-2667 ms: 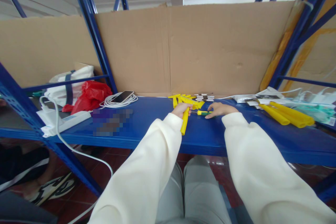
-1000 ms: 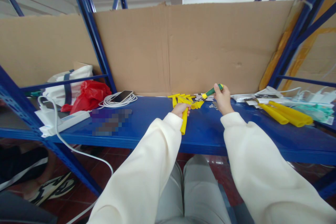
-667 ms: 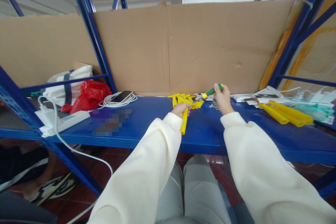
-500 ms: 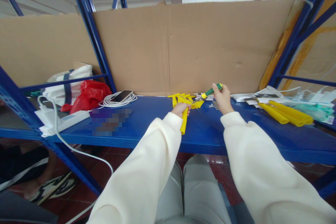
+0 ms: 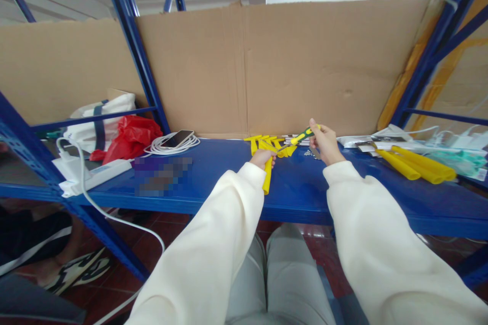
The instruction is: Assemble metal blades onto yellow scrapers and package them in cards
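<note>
My left hand [image 5: 262,158] is closed around a yellow tube-shaped handle [image 5: 268,180], whose lower end sticks out beneath the fingers toward the shelf's front edge. A green and yellow screwdriver [image 5: 302,136] slants down to the left, its handle gripped at the back end by my right hand [image 5: 326,144]. The screwdriver's shaft reaches to the fingers of my left hand; the tip's exact contact is too small to make out. Just behind lie several yellow plastic pieces [image 5: 263,140]. Small metal bits [image 5: 308,153], possibly screws, lie left of my right hand.
On the blue shelf [image 5: 224,183], a phone [image 5: 177,139] rests on a coiled white cable [image 5: 156,148] at left, near a power strip [image 5: 97,175] and red bag [image 5: 131,137]. More yellow tubes [image 5: 423,162] lie at right. Cardboard [image 5: 297,66] stands behind.
The screwdriver has turned in my right hand, and its handle sits slightly lower and flatter. My right fingers have shifted a little to the right. My left hand stays in place on the yellow handle.
</note>
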